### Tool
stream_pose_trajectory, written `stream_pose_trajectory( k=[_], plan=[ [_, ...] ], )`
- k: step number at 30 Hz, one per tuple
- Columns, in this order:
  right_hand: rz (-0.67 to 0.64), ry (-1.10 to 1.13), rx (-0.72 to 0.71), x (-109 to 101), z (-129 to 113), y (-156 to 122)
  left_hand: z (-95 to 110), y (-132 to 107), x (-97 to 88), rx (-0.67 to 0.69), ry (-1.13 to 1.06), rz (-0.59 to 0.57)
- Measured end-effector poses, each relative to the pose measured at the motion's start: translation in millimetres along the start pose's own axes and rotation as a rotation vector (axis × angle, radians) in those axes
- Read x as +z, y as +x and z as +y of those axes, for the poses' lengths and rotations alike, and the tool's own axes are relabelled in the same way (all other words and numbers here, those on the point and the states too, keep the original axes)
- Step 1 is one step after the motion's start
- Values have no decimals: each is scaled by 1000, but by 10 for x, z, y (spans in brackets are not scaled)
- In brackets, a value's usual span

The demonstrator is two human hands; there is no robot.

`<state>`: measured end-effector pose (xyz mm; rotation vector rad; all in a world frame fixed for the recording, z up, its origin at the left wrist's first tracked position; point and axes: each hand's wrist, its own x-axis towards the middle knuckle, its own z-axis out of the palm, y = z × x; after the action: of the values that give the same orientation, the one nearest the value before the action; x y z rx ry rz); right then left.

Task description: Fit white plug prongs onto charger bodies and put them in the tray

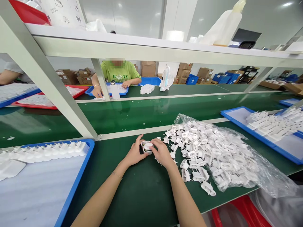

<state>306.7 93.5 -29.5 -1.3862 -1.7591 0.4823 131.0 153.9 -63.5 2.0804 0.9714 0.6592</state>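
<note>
Both my bare forearms (101,195) cross the dark green table (142,195); my left hand (135,154) grips a small white oval plastic housing (146,151), and my right hand (163,153) pinches a white plastic piece (148,145) at its opening. I seem to be fitting these together, which next calls for square alignment. Rightward, a loose heap of white oval plastic parts (215,151) crowds my right hand; left of both hands sits a blue-rimmed tray (52,183).
</note>
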Motion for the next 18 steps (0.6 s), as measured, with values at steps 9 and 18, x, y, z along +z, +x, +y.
stream_pose_trajectory(
  k=[9, 18],
  plan=[
    [-127, -196, 1, 14, -50, -1, 60, -17, -6, 1, -18, -14],
    [-102, -364, 131, 55, -85, -98, -26, 23, -73, -4, -432, -114]
  ],
)
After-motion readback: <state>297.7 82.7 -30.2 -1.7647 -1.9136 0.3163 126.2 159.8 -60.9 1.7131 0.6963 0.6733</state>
